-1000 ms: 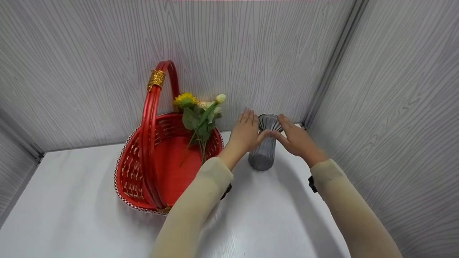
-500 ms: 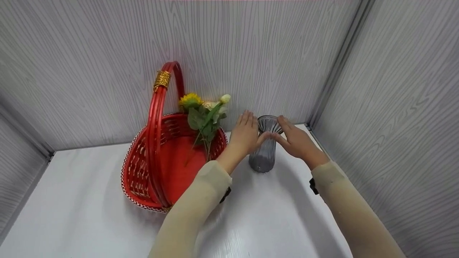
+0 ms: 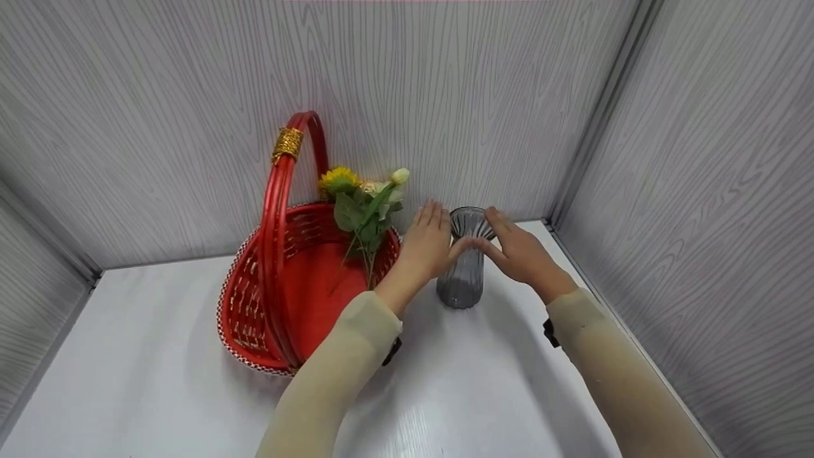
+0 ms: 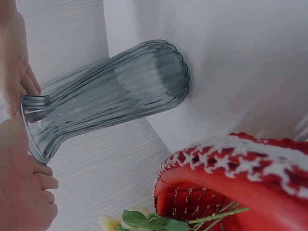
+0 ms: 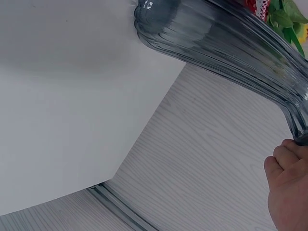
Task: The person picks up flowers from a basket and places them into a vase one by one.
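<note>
A clear grey fluted glass vase with a flared rim stands upright on the white table. My left hand lies along the left side of the rim, its fingers straight and side by side. Opposite it, my right hand touches the rim's right side with straight fingers. Both thumbs come together in front of the vase's neck. From the left wrist, the vase appears sideways, with part of each hand at its mouth. The right wrist view shows the vase cut off by the frame edge, above my right hand.
Left of the vase sits a red woven basket with a tall arched handle. Flowers lean inside it: a yellow sunflower, a white tulip and pale blooms with leaves. Wood-grain panels enclose the table behind and at both sides.
Over the last half second, the vase and both hands have shifted slightly left and nearer together, keeping the same hand pose. Earlier, the whole scene slid a little right in the head view.
</note>
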Tool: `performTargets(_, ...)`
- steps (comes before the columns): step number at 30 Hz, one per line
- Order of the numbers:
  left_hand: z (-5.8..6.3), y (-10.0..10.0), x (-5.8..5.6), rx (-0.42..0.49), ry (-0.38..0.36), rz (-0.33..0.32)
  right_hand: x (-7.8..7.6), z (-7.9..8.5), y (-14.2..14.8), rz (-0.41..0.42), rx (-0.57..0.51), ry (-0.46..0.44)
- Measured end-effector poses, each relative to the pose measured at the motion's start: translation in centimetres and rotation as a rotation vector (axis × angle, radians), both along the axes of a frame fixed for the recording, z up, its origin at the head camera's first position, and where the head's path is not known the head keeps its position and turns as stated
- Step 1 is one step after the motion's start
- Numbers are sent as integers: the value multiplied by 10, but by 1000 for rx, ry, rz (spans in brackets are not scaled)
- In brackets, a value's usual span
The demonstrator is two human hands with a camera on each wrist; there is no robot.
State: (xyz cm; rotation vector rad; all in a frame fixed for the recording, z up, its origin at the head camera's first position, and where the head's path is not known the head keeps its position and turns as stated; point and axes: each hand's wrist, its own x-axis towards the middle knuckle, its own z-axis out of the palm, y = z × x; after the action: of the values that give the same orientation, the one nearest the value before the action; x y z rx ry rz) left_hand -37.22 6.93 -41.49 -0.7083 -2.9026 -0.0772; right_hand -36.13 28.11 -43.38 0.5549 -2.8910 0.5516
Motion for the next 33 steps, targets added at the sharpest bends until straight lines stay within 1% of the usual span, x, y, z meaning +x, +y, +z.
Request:
performTargets(11,-2,-9,8,-22,23,16,2,-2,-8,13,10,-3)
performTargets(23,-3,-15,12,-6,14,27,4,-4,-14,34,11,2)
performTargets(33,-3,-17,14,24,27,35,3,-3,-15,40,20,8)
